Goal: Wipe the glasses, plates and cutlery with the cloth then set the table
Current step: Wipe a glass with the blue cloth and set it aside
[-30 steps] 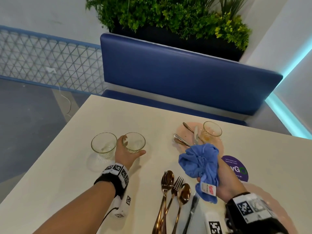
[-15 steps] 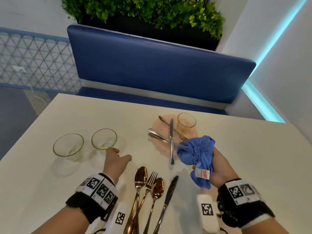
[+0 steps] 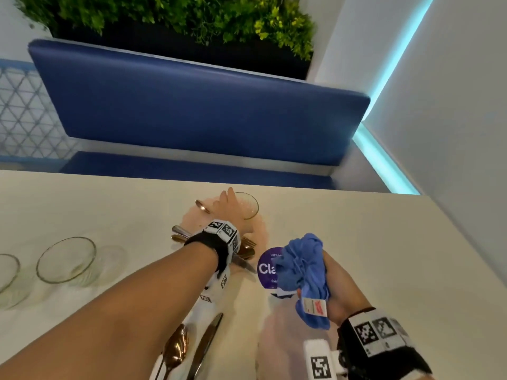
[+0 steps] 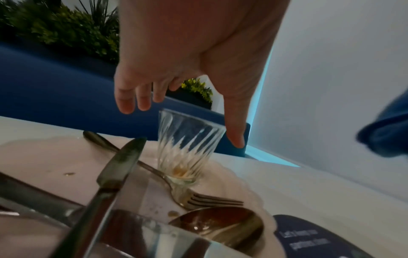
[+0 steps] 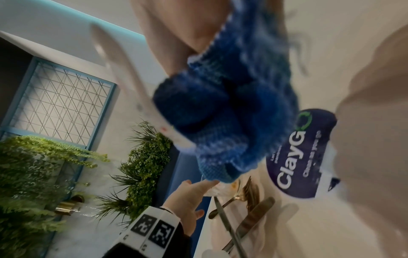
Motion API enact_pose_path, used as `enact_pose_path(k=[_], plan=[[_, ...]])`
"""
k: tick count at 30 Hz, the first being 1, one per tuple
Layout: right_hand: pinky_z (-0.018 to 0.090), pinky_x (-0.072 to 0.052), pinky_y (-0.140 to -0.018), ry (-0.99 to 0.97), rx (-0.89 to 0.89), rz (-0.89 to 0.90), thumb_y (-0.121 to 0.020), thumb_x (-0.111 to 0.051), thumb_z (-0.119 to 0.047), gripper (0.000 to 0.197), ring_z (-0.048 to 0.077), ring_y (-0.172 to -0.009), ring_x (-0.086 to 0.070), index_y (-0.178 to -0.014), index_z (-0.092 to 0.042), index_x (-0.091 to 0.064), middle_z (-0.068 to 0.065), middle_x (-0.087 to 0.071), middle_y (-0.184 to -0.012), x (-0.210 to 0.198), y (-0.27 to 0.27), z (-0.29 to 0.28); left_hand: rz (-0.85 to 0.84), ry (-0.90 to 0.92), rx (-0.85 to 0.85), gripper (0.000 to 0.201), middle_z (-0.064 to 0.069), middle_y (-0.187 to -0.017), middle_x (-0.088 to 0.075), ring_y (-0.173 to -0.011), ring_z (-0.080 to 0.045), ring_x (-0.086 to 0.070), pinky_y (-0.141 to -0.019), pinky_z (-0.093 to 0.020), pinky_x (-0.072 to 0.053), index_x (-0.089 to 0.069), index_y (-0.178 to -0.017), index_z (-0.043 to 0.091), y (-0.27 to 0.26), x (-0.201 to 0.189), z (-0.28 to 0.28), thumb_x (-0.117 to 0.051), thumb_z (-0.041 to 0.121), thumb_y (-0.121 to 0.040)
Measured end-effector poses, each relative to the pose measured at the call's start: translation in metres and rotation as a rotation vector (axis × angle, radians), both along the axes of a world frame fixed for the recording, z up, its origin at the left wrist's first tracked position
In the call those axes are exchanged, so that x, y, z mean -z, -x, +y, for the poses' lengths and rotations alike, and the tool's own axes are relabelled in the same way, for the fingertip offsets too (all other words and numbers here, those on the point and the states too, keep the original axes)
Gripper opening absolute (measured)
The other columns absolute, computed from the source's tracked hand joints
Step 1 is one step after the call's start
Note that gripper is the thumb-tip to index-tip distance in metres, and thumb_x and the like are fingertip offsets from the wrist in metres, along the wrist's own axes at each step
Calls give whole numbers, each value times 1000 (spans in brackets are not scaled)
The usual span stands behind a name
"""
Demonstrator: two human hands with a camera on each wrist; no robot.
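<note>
A ribbed clear glass [image 3: 249,206] [image 4: 187,148] with brown dregs stands on a pink plate [image 3: 259,233] [image 4: 44,157] at the table's far middle. My left hand [image 3: 231,201] hovers at its rim: fingers [image 4: 125,103] spread above the left side, thumb [image 4: 235,137] down beside the right, no contact visible. A knife [image 4: 119,171], fork [image 4: 212,200] and spoon [image 4: 220,225] lie on that plate. My right hand [image 3: 338,293] grips a bunched blue cloth [image 3: 301,270] [image 5: 232,113] above the near right of the table.
Two empty glasses [image 3: 65,260] stand at the left. A gold spoon [image 3: 175,349] and knife [image 3: 205,346] lie near the front edge, beside a second pink plate [image 3: 282,341]. A purple round sticker [image 3: 267,268] marks the table. A blue bench [image 3: 192,111] lies beyond.
My left hand left the two glasses on the left and reached forward to the glass on the far plate. My right hand kept hold of the cloth. The head view swung right.
</note>
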State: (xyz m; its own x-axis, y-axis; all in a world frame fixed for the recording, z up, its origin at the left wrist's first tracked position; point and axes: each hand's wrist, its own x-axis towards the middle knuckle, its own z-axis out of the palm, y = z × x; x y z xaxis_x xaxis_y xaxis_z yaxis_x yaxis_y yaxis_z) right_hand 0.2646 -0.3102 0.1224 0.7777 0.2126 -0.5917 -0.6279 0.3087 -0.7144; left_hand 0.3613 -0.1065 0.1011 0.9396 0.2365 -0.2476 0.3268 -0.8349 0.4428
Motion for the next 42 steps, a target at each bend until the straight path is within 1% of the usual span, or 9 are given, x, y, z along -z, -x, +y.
enact_pose_path(k=[3, 8, 11, 16, 20, 26, 33, 36, 42], plan=[[35, -56, -78, -267, -118, -23, -98, -40, -18, 33, 32, -83, -70, -108, 1, -65, 29, -64, -111, 2, -5, -14, 30, -9, -24, 111, -12, -154, -18, -140, -34, -24, -112, -49, -23, 0, -148, 13, -13, 11, -4, -72, 47, -72], [25, -57, -60, -270, -13, 63, -60, -82, -38, 103, 28, -69, -68, -141, 2, -35, 35, -49, -130, 2, -8, -29, -147, 194, -121, 104, -8, -146, -34, -133, -30, -36, -106, -46, -38, -16, -145, 21, -18, 25, -4, -80, 37, -65], [29, -53, -83, -143, 109, 106, -98, -39, -31, 48, 40, -94, -60, -140, -8, -38, 33, -37, -141, 8, -22, -30, -296, 238, -90, 100, -4, -144, -37, -131, -25, -38, -106, -42, -40, -24, -142, 22, -7, 19, -12, -83, 28, -62], [28, -52, -57, -47, -93, -113, -89, -47, -50, 35, 20, -65, -55, -79, -17, -54, 4, -56, -77, -13, -35, -3, -509, 339, 179, 99, 10, -136, -39, -126, -7, -35, -107, -25, -31, -26, -143, 25, 43, -21, -27, -83, 20, -62], [27, -55, -86, 137, -211, -339, -98, -42, -34, 31, 14, -94, -70, -114, -17, -62, 3, -73, -103, -25, -36, 32, -643, 346, 374, 90, 12, -130, -40, -120, -1, -34, -105, -20, -29, -21, -136, 36, 87, -42, -25, -77, 34, -66], [42, -53, -81, 448, -237, -587, -93, -55, -21, 21, 34, -89, -65, -106, -6, -61, 23, -67, -104, -19, -21, 69, -231, 787, -32, 73, 10, -124, -48, -119, -12, -48, -95, -28, -39, -43, -127, 35, 128, -57, 34, -39, 80, -70], [20, -52, -75, 556, -409, -705, -78, -61, -57, 36, 16, -88, -64, -99, -32, -46, -7, -62, -95, -26, 13, 122, 100, 1398, -455, 45, -8, -62, -63, -43, -17, -54, -41, -19, -42, -65, -85, 13, 161, -47, 74, -41, 52, -90], [13, -44, -82, 646, -395, -1006, -89, -54, -45, 30, 1, -94, -55, -113, -30, -44, -14, -55, -102, -43, 34, 132, 98, 1441, -573, 39, -5, -50, -58, -34, -16, -51, -34, -17, -41, -61, -75, 12, 170, -48, 93, -46, 45, -89], [34, -31, -106, 1005, -1066, -1473, -78, -62, -55, 63, 15, -114, -47, -127, -19, -47, 2, -54, -126, -75, 55, 165, 3, 1448, -460, 27, -4, -52, -55, -37, -13, -48, -34, -16, -37, -57, -82, 13, 184, -59, 114, -42, 32, -94]])
